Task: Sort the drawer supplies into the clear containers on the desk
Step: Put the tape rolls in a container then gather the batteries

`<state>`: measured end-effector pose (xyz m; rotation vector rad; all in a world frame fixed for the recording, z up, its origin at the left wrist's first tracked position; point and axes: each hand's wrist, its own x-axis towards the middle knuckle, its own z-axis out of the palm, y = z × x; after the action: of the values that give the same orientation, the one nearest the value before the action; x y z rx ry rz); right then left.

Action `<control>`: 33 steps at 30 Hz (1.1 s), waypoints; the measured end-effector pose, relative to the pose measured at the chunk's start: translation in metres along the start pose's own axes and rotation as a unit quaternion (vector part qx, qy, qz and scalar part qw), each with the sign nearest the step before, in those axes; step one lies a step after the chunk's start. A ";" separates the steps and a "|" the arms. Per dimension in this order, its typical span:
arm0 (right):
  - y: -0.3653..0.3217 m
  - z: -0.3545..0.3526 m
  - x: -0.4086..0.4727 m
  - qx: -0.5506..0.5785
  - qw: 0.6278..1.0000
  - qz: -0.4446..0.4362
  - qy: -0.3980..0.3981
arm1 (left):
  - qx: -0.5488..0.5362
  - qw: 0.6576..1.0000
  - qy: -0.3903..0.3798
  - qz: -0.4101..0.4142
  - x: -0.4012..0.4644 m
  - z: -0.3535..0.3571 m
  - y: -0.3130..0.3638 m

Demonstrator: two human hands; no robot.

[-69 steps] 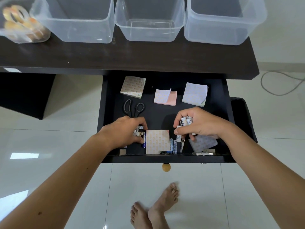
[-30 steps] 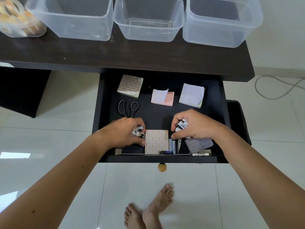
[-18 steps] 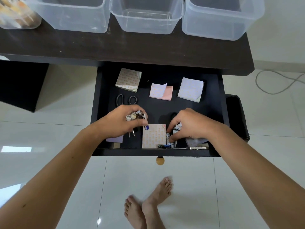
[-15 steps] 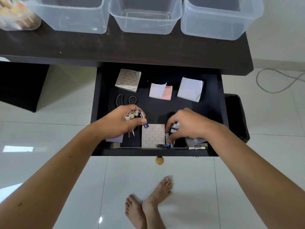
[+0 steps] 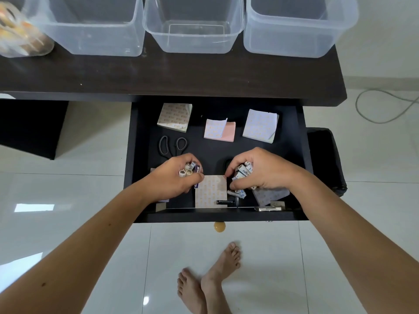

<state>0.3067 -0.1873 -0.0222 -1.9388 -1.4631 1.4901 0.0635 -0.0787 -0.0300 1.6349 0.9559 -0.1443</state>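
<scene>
My left hand (image 5: 173,180) grips a bunch of small batteries (image 5: 189,170) over the front left of the open black drawer (image 5: 301,159). My right hand (image 5: 260,172) grips another bunch of white batteries (image 5: 244,171) at the front middle. Loose batteries (image 5: 237,193) and a black one (image 5: 224,202) lie below it, beside a patterned sticky-note pad (image 5: 210,192). Three clear containers (image 5: 90,26) (image 5: 192,23) (image 5: 294,26) stand empty on the dark desk (image 5: 181,75).
Further back in the drawer lie black scissors (image 5: 172,146) and three sticky-note pads (image 5: 175,116) (image 5: 219,132) (image 5: 260,125). A container with tape rolls (image 5: 18,35) stands at the desk's far left. A metal clip (image 5: 267,208) lies at the drawer's front edge. My bare feet (image 5: 208,284) are below.
Both hands have gathered more batteries and lifted a little off the drawer floor. The left hand rose clear of the pad; the right hand keeps picking near the loose batteries.
</scene>
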 end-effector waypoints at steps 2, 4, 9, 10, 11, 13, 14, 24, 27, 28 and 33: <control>0.000 -0.001 -0.001 0.026 1.000 0.010 -0.010 | 0.019 1.000 -0.006 0.005 0.002 0.003 0.001; 0.000 -0.001 -0.001 0.040 0.999 0.022 -0.016 | 0.036 0.999 -0.006 0.010 0.001 0.005 0.004; -0.001 0.001 -0.003 0.053 0.997 0.039 -0.029 | 0.059 0.998 -0.005 0.013 -0.001 0.006 0.007; -0.002 0.001 -0.003 0.047 0.997 0.040 -0.037 | 0.058 0.998 0.001 0.011 -0.001 0.006 0.006; -0.002 0.003 -0.003 0.033 0.998 0.040 -0.043 | 0.054 0.998 0.007 0.008 -0.002 0.005 0.005; -0.002 0.006 -0.002 -0.017 0.999 0.028 -0.042 | 0.043 0.999 0.016 0.007 -0.002 0.003 0.002; -0.002 0.008 0.000 -0.056 0.997 0.022 -0.037 | 0.039 0.999 0.020 0.009 -0.001 0.002 0.001; -0.004 0.021 0.009 -0.256 0.966 0.009 -0.029 | -0.021 1.000 0.016 0.013 0.007 -0.002 -0.011; -0.003 0.019 0.007 -0.227 0.974 0.014 -0.020 | -0.024 0.999 0.021 0.023 0.007 -0.002 -0.012; -0.001 0.017 0.006 -0.209 0.978 0.011 -0.013 | -0.023 0.999 0.020 0.025 0.007 -0.002 -0.012; 0.003 0.008 -0.002 -0.076 0.997 -0.001 0.022 | -0.019 0.999 0.027 0.031 0.007 -0.002 -0.015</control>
<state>0.3010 -0.1929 -0.0266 -2.0412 -1.5996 1.3623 0.0582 -0.0738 -0.0448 1.6384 0.9419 -0.0403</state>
